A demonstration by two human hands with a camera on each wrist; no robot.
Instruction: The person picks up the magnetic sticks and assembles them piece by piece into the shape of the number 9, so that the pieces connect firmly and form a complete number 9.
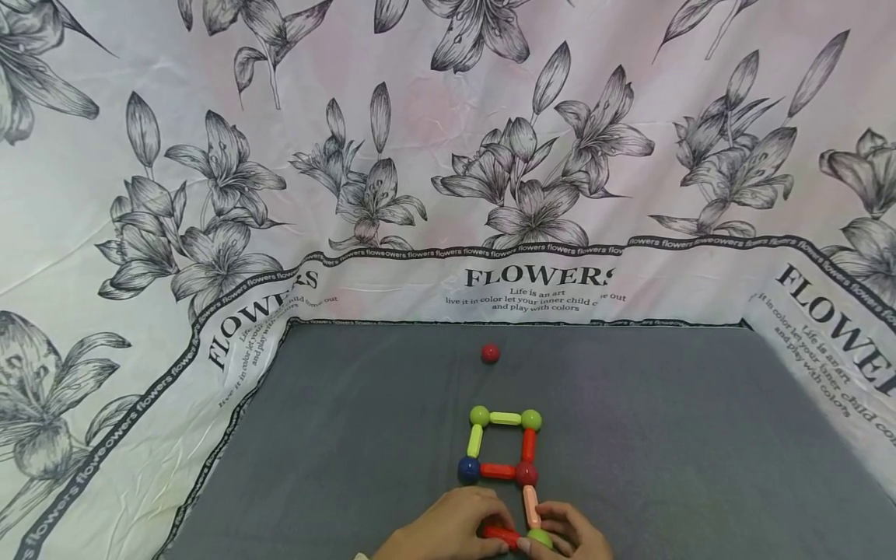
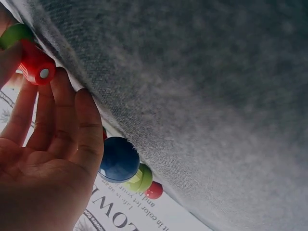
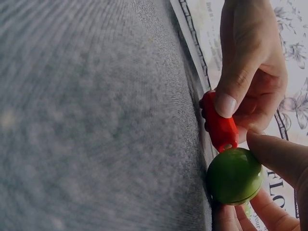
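Observation:
My left hand (image 1: pixel 451 523) pinches a red magnetic rod (image 1: pixel 501 535) between thumb and fingers, low in the head view. In the left wrist view the rod's free end shows a silver disc. The rod's other end meets a green ball (image 3: pixel 236 177), which my right hand (image 1: pixel 570 533) grips with thumb and fingers. From that ball a pink rod (image 1: pixel 531 505) runs up to a red ball (image 1: pixel 526 473). This red ball is the near right corner of a square of rods and balls, with a blue ball (image 1: pixel 469 468) at the near left corner.
Two green balls, the left one (image 1: pixel 479 416) and the right one (image 1: pixel 531 420), form the square's far corners. A loose red ball (image 1: pixel 490 354) lies beyond it on the grey tabletop (image 1: pixel 350 420). Flower-printed cloth (image 1: pixel 413 284) borders the table at the back and sides.

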